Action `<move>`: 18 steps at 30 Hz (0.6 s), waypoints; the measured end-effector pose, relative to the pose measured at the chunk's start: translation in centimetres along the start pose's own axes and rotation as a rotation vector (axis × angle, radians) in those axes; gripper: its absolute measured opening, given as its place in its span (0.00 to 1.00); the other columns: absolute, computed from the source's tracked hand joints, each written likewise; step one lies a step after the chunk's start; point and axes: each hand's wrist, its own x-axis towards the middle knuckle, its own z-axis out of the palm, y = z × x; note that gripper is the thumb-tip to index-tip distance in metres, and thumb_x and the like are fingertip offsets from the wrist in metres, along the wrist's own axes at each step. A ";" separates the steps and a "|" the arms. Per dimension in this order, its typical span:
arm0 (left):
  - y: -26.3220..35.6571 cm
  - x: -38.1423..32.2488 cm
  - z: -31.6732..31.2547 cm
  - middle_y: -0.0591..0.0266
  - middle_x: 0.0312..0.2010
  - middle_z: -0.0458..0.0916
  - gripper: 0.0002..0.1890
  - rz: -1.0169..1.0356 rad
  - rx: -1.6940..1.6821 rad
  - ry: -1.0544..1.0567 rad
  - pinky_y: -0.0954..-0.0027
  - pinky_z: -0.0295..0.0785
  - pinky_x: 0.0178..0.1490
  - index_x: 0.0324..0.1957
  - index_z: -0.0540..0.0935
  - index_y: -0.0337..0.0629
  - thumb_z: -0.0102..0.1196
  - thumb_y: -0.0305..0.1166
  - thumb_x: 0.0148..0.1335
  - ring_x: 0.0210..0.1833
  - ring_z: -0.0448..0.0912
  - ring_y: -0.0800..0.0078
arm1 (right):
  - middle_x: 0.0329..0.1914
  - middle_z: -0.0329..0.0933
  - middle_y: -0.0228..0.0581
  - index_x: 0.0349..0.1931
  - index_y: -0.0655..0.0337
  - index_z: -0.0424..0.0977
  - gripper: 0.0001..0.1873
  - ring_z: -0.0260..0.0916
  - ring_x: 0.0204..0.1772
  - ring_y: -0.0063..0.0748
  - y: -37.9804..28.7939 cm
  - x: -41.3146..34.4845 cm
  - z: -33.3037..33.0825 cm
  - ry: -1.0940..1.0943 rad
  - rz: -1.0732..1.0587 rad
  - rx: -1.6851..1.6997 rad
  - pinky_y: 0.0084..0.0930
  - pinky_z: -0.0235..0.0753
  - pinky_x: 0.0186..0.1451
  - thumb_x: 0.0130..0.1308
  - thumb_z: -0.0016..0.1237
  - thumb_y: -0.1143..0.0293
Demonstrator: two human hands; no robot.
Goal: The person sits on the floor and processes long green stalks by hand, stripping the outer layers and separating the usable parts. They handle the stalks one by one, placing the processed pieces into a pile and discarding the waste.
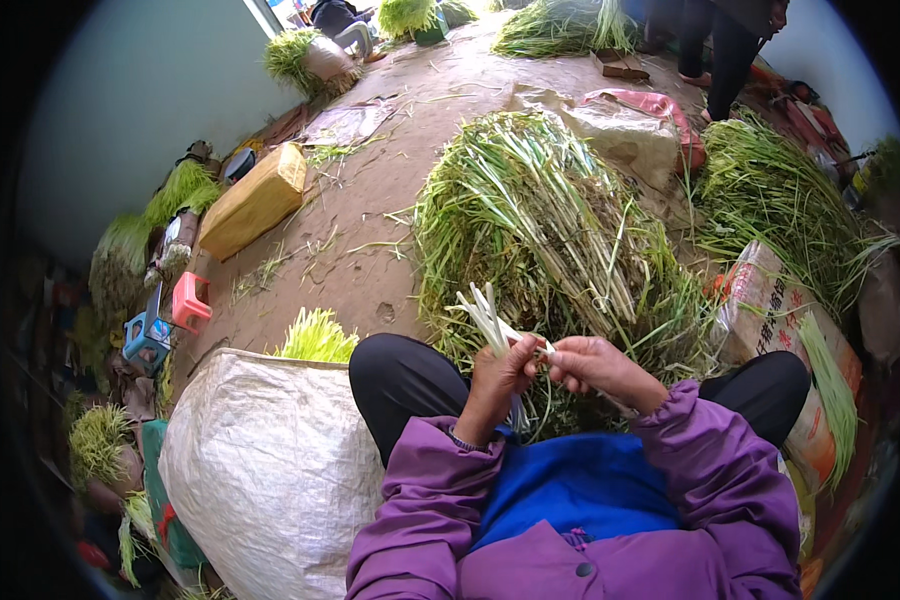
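My left hand (499, 382) is closed around a small bunch of pale plant stalks (487, 319), their white ends fanning up to the left. Close beside it, my right hand (600, 367) pinches the end of a pale stalk between thumb and fingers, at the left hand's fingertips. Both hands are above my lap, over the near edge of a big heap of long green stalks (547, 217) with brownish, soiled lower parts. Some of the held bunch hangs below my left hand, partly hidden by it. The right palm is hidden.
To the left stands a white woven sack (270, 465) with yellow-green stalks (319, 337) in it. Beyond are a yellow block-shaped package (255, 199) and a red plastic stool (191, 301). Another green heap (780, 202) and a printed sack (772, 315) lie right. People are at the far side.
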 end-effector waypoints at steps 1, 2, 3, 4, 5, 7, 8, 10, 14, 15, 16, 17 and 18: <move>0.0 -0.1 0.2 0.72 0.16 0.70 0.12 0.012 0.023 -0.022 0.81 0.54 0.17 0.36 0.79 0.39 0.54 0.39 0.62 0.14 0.62 0.85 | 0.27 0.75 0.24 0.37 0.56 0.74 0.10 0.68 0.24 0.12 0.0 0.2 0.0 -0.018 0.017 0.242 0.10 0.65 0.25 0.66 0.47 0.60; 0.1 -0.2 0.3 0.72 0.16 0.70 0.12 0.031 0.044 -0.041 0.81 0.55 0.17 0.37 0.79 0.39 0.54 0.39 0.63 0.14 0.62 0.86 | 0.27 0.76 0.25 0.37 0.57 0.74 0.10 0.69 0.25 0.12 0.0 0.4 0.1 0.008 -0.023 0.264 0.11 0.65 0.25 0.66 0.47 0.61; 0.1 -0.3 0.5 0.72 0.16 0.70 0.12 0.050 0.029 -0.010 0.81 0.55 0.17 0.37 0.79 0.39 0.54 0.39 0.63 0.14 0.62 0.86 | 0.27 0.76 0.25 0.37 0.57 0.74 0.09 0.69 0.25 0.13 0.0 0.5 0.3 0.031 -0.035 0.285 0.11 0.65 0.26 0.66 0.47 0.62; 0.2 -0.4 0.5 0.72 0.16 0.70 0.12 0.069 0.016 0.013 0.81 0.55 0.17 0.37 0.79 0.39 0.54 0.39 0.63 0.14 0.62 0.86 | 0.27 0.76 0.26 0.37 0.57 0.74 0.09 0.70 0.25 0.13 -0.1 0.5 0.3 0.094 -0.110 0.273 0.12 0.66 0.26 0.66 0.47 0.63; 0.3 -0.5 0.6 0.72 0.16 0.70 0.12 0.085 0.001 0.038 0.81 0.55 0.17 0.37 0.79 0.39 0.53 0.39 0.63 0.15 0.62 0.86 | 0.28 0.77 0.27 0.37 0.58 0.74 0.08 0.71 0.26 0.14 -0.2 0.4 0.3 0.166 -0.145 0.259 0.12 0.66 0.27 0.67 0.46 0.64; 0.6 -0.6 0.4 0.72 0.18 0.72 0.13 0.093 -0.075 0.037 0.82 0.55 0.17 0.39 0.78 0.40 0.52 0.40 0.64 0.15 0.62 0.87 | 0.27 0.76 0.32 0.36 0.62 0.73 0.08 0.74 0.29 0.20 -0.7 -0.2 -0.4 0.192 -0.224 0.275 0.17 0.72 0.34 0.67 0.45 0.68; 0.8 -0.6 0.2 0.72 0.19 0.73 0.12 0.098 -0.131 0.040 0.83 0.55 0.17 0.39 0.78 0.40 0.52 0.39 0.64 0.15 0.62 0.87 | 0.27 0.77 0.33 0.35 0.62 0.73 0.08 0.74 0.30 0.21 -0.9 -0.6 -0.8 0.239 -0.272 0.315 0.18 0.73 0.35 0.67 0.45 0.68; 1.2 -0.5 -0.5 0.71 0.22 0.75 0.13 0.119 -0.270 0.046 0.84 0.55 0.17 0.41 0.77 0.40 0.51 0.40 0.65 0.14 0.61 0.88 | 0.30 0.77 0.34 0.34 0.61 0.72 0.08 0.75 0.31 0.23 -1.8 -2.3 -3.2 0.324 -0.277 0.211 0.21 0.75 0.38 0.67 0.44 0.67; 2.1 -0.2 -2.4 0.69 0.25 0.76 0.14 0.176 -0.372 0.110 0.81 0.57 0.19 0.41 0.75 0.41 0.51 0.43 0.64 0.16 0.62 0.86 | 0.29 0.74 0.31 0.35 0.57 0.69 0.09 0.74 0.30 0.23 -3.4 -6.1 -8.5 0.538 -0.406 0.293 0.22 0.75 0.36 0.68 0.43 0.61; 2.3 -0.1 -3.0 0.69 0.25 0.75 0.14 0.169 -0.426 0.103 0.81 0.57 0.19 0.41 0.75 0.42 0.52 0.43 0.64 0.16 0.61 0.86 | 0.28 0.73 0.30 0.36 0.56 0.69 0.09 0.73 0.29 0.23 -3.7 -6.9 -9.7 0.618 -0.429 0.294 0.22 0.75 0.34 0.68 0.43 0.61; 2.4 0.0 -3.5 0.70 0.26 0.75 0.14 0.175 -0.445 0.112 0.81 0.56 0.18 0.41 0.75 0.42 0.52 0.43 0.64 0.16 0.61 0.86 | 0.25 0.71 0.30 0.35 0.56 0.69 0.09 0.71 0.27 0.22 -4.1 -8.1 -11.2 0.658 -0.501 0.278 0.22 0.74 0.32 0.69 0.43 0.61; 2.6 0.1 -4.0 0.70 0.26 0.75 0.14 0.198 -0.472 0.119 0.81 0.56 0.18 0.41 0.75 0.43 0.52 0.43 0.64 0.16 0.61 0.86 | 0.25 0.68 0.29 0.34 0.57 0.69 0.10 0.68 0.25 0.20 -4.3 -9.1 -12.5 0.718 -0.577 0.311 0.18 0.71 0.29 0.70 0.40 0.62; 2.8 0.2 -4.6 0.70 0.25 0.76 0.13 0.209 -0.510 0.141 0.81 0.56 0.18 0.40 0.75 0.43 0.53 0.42 0.63 0.16 0.61 0.86 | 0.25 0.68 0.29 0.34 0.57 0.69 0.10 0.68 0.25 0.20 -4.8 -9.9 -14.3 0.804 -0.593 0.299 0.18 0.71 0.29 0.70 0.40 0.63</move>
